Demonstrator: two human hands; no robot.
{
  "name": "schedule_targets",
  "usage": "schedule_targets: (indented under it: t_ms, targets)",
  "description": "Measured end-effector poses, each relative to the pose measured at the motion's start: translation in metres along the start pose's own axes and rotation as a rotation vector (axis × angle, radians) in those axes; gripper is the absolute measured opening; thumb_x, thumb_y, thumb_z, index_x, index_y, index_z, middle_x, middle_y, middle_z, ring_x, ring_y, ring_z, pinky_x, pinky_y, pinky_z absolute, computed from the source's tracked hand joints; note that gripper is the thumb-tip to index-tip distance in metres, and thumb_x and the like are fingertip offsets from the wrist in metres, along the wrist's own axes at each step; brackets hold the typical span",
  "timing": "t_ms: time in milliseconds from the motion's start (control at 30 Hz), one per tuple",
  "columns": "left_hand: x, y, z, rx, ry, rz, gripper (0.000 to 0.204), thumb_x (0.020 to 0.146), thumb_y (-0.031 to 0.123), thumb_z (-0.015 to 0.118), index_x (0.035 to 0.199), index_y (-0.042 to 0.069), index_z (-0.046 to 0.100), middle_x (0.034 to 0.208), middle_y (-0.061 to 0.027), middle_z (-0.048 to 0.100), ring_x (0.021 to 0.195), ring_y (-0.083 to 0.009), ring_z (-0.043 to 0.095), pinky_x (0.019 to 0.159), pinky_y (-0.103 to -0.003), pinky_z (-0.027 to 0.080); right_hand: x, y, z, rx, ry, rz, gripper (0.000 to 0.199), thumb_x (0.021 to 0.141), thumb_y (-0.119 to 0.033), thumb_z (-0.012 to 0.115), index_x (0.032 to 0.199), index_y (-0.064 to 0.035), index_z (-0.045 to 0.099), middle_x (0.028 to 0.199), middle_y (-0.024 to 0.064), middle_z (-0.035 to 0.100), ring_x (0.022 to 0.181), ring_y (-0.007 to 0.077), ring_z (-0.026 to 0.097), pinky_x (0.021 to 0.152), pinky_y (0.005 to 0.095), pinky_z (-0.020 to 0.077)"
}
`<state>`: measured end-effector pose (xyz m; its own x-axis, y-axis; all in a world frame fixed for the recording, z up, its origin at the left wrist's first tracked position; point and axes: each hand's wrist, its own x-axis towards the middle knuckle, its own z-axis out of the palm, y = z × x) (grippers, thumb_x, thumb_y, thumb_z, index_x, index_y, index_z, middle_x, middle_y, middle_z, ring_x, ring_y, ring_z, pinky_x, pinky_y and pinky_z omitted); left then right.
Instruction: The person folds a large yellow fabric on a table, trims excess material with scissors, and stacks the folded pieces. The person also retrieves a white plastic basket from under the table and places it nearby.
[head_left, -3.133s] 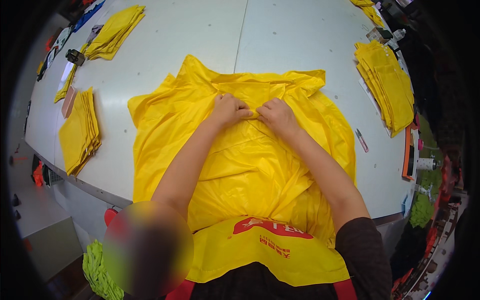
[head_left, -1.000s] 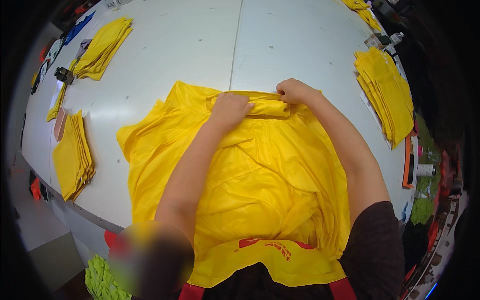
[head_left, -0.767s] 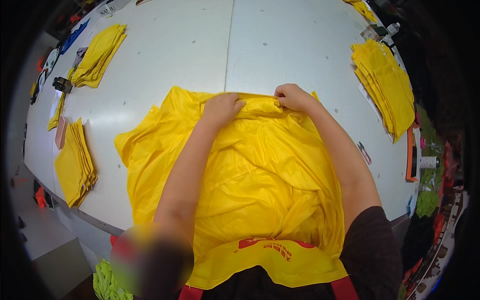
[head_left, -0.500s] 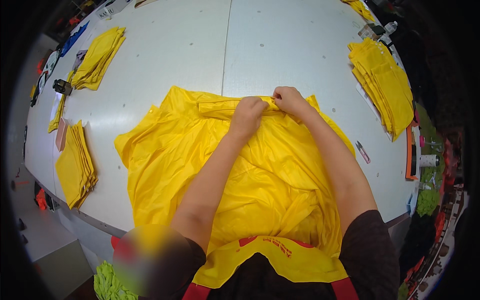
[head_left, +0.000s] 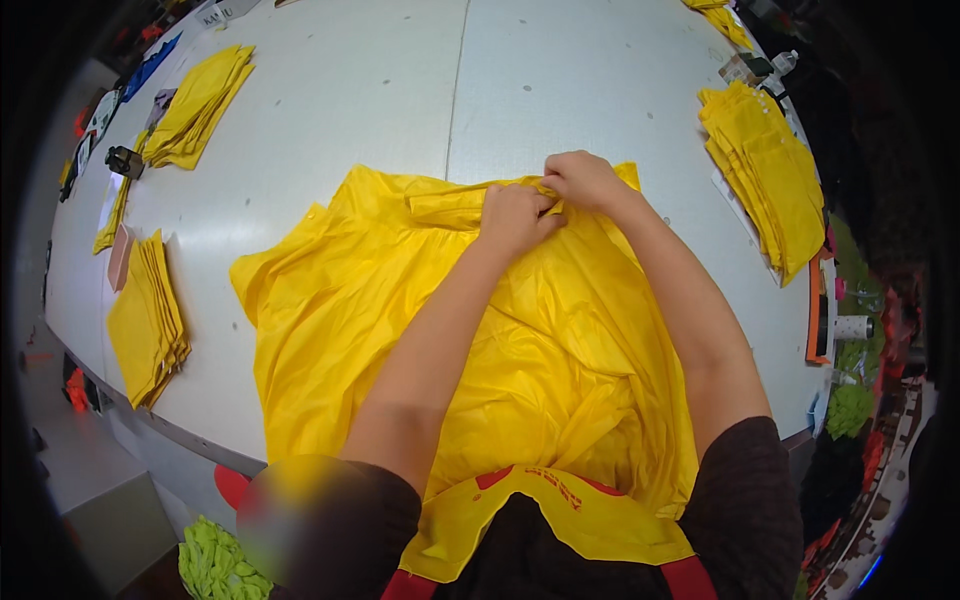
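Note:
A yellow garment (head_left: 350, 290) of thin, shiny cloth lies spread and wrinkled across the table, its near part reaching down to my apron. Along its far edge runs a folded band (head_left: 440, 207). My left hand (head_left: 515, 218) is closed on this band right of its middle, with fingers bent over the cloth. Just beyond and to the right, my right hand (head_left: 583, 182) pinches the same edge, thumb and fingers together. The two hands nearly touch. What lies between the fingertips is mostly hidden by the hands.
Stacks of folded yellow pieces lie at the far left (head_left: 205, 105), near left (head_left: 147, 320) and right (head_left: 768, 185) of the pale table (head_left: 340, 110). A black object (head_left: 124, 161) stands at the left. A white spool (head_left: 853, 327) and a clear bottle (head_left: 785, 63) are by the right edge.
My left hand has slid right along the band toward my right hand, which moved slightly away from me. The garment's far edge shifted a little farther. My forearm now covers the small snips.

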<state>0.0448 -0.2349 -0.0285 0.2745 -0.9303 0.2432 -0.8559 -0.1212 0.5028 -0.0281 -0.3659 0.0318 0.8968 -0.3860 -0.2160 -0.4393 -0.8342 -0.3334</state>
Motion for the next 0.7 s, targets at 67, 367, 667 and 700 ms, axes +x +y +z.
schedule_targets:
  t_ms: [67, 367, 667, 700]
  targets:
    - [0.002, -0.005, 0.004, -0.058, -0.028, -0.020, 0.027, 0.072, 0.037, 0.066, 0.071, 0.010, 0.064, 0.066, -0.0031, 0.061, 0.065, -0.0215, 0.057, 0.061, -0.037, 0.041, -0.006, 0.019, 0.002, 0.185, -0.021, -0.008, 0.023, 0.085, -0.022, 0.051, 0.088, -0.0022, 0.062, 0.082, 0.0120, 0.063, 0.076, 0.0238, 0.059, 0.068, 0.0325, 0.0462]
    - [0.015, 0.004, 0.004, -0.379, -0.231, -0.352, 0.028, 0.067, 0.030, 0.072, 0.085, 0.010, 0.065, 0.071, 0.0019, 0.063, 0.066, -0.0103, 0.058, 0.069, -0.024, 0.043, -0.046, 0.043, 0.013, 0.153, 0.154, -0.169, 0.019, 0.073, -0.016, 0.063, 0.086, -0.0022, 0.064, 0.082, 0.0118, 0.064, 0.077, 0.0273, 0.059, 0.068, 0.0344, 0.0478]
    - [0.022, 0.016, 0.017, -0.600, -0.102, -0.524, 0.031, 0.068, 0.027, 0.070, 0.092, 0.007, 0.065, 0.082, 0.0000, 0.065, 0.074, -0.0098, 0.059, 0.072, -0.023, 0.045, -0.056, 0.033, 0.016, -0.039, 0.289, -0.125, 0.010, 0.075, -0.010, 0.058, 0.082, -0.0038, 0.062, 0.076, 0.0106, 0.062, 0.077, 0.0293, 0.057, 0.066, 0.0377, 0.0460]
    - [0.023, 0.018, 0.020, -0.630, -0.064, -0.546, 0.032, 0.069, 0.027, 0.070, 0.093, 0.007, 0.065, 0.084, -0.0006, 0.065, 0.075, -0.0100, 0.059, 0.072, -0.024, 0.046, -0.057, 0.035, 0.018, 0.012, 0.313, -0.130, 0.009, 0.076, -0.010, 0.057, 0.081, -0.0032, 0.061, 0.075, 0.0113, 0.061, 0.077, 0.0293, 0.057, 0.066, 0.0384, 0.0461]
